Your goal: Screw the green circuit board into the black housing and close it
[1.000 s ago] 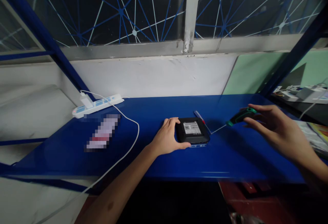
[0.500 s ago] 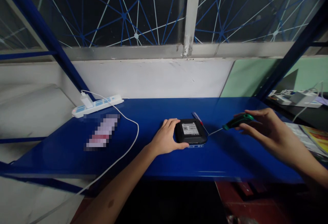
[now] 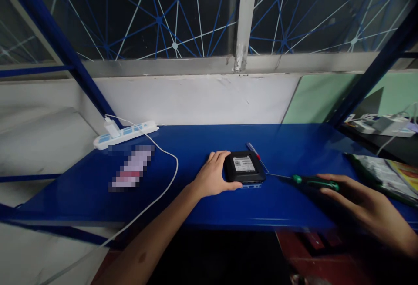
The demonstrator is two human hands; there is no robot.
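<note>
Holding the black box [image 3: 246,166] by its left side, the left hand [image 3: 210,176] has its thumb along the near edge and its fingers bent over the far left corner, clamped on it. The box lies flat near the middle of the blue table [image 3: 209,139], its white label [image 3: 241,163] facing up. To its right, the right hand [image 3: 359,200] pinches the handle of a green-and-black screwdriver [image 3: 313,182] between thumb and fingers — the shaft points left, nearly level, its tip just beside the box; whether the two touch, I cannot tell. A slim tool with a clear handle and a red band [image 3: 253,150] lies by the box's far right corner. Leftward on the table, a white cord [image 3: 176,167] curves between the hand and a blurred-out object [image 3: 132,169] — behind that sits a power strip [image 3: 133,134].
</note>
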